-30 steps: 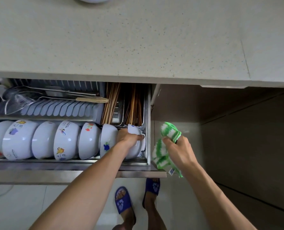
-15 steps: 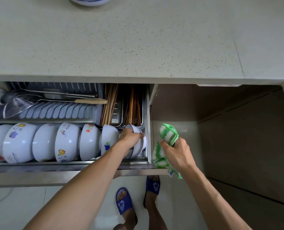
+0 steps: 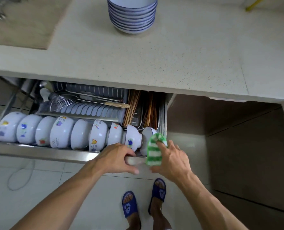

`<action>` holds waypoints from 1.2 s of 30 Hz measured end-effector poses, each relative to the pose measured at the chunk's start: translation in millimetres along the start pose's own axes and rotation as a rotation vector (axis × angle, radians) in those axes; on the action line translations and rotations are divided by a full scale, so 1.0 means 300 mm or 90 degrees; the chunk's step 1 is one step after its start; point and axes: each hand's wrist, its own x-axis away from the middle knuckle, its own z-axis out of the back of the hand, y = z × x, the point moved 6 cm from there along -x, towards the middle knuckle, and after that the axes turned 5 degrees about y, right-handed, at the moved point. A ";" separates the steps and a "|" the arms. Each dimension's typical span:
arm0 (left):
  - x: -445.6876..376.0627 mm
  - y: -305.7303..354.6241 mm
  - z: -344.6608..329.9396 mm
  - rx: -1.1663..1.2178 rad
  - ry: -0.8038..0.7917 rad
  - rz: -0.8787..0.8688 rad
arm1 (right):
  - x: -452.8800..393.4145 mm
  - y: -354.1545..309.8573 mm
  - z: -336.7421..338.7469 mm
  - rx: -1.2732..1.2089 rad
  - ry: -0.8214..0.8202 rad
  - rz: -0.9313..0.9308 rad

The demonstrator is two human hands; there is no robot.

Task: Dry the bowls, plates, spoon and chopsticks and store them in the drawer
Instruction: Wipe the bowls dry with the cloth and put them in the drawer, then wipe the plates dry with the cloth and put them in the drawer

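Note:
The steel drawer stands pulled out under the counter. In its front rack a row of white patterned bowls stands on edge, ending at the right in a small blue-rimmed bowl. Brown chopsticks lie in the bins behind. My left hand grips the drawer's front edge, fingers over the rim and thumb below. Just right of it, my right hand holds a green-and-white striped cloth against the drawer's right front corner. A stack of blue-rimmed bowls sits on the countertop.
A wire strainer and a wooden-handled utensil lie on the drawer's rear rack. A beige mat covers the counter's left. A brown cabinet panel stands to the right. My feet in blue slippers are on the tiled floor.
My left hand let go of the small bowl in the rack and came back onto the drawer's front edge. My right hand carried the cloth left to the drawer front. The view tilted up.

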 end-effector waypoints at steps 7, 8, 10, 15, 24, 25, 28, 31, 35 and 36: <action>0.026 -0.004 0.001 -0.104 0.139 -0.070 | -0.024 -0.003 -0.017 0.041 0.067 0.006; 0.016 -0.006 0.011 -0.093 0.161 -0.069 | -0.042 0.001 -0.005 0.046 0.081 0.007; -0.005 -0.007 0.036 -0.098 0.201 -0.080 | -0.075 -0.002 0.021 0.048 0.096 0.015; -0.094 -0.040 0.092 -0.144 0.307 -0.043 | -0.135 -0.028 0.117 -0.012 0.254 0.091; -0.109 -0.074 0.212 -0.200 0.459 0.064 | -0.222 -0.124 0.076 0.037 0.097 0.163; -0.115 -0.097 0.218 -0.225 0.440 0.067 | -0.258 -0.131 0.073 0.046 0.083 0.158; -0.158 -0.158 0.254 -0.232 0.389 0.075 | -0.371 -0.139 0.086 0.081 0.057 0.137; -0.203 -0.184 0.244 -0.208 0.338 0.095 | -0.444 -0.141 0.106 0.088 0.062 0.127; -0.275 -0.197 0.244 -0.192 0.311 0.090 | -0.506 -0.124 0.116 0.120 0.046 0.120; -0.306 -0.197 0.262 -0.182 0.311 0.086 | -0.531 -0.118 0.124 0.118 0.056 0.120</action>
